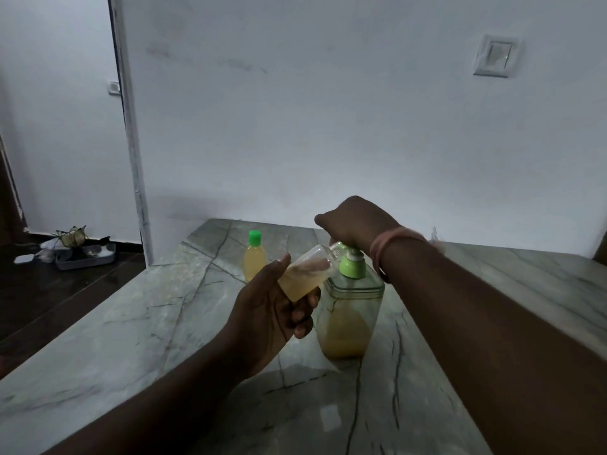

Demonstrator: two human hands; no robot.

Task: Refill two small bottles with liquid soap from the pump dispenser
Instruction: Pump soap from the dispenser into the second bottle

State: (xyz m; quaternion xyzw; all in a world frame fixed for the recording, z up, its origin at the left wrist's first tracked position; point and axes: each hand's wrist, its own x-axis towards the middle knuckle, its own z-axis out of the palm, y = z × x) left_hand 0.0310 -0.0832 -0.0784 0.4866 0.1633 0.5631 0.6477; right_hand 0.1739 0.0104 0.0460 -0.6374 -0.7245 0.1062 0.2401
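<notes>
My left hand (272, 310) holds a small clear bottle (308, 274) tilted, its open mouth up against the spout of the pump dispenser (348, 310); yellow soap lies in the bottle's lower part. The dispenser is a clear square jar with a green pump collar and yellow soap in its bottom half. My right hand (354, 221) rests on top of the pump head, fingers curled over it and hiding it. A second small bottle (254, 257), full of yellow soap and closed with a green cap, stands upright on the marble counter (131, 339) behind my left hand.
The counter runs to a white wall with a switch plate (496, 55) at upper right. Left of the counter's edge is a dark floor with a tray of clutter (82, 254) by a doorway. A pink band (391, 244) circles my right wrist.
</notes>
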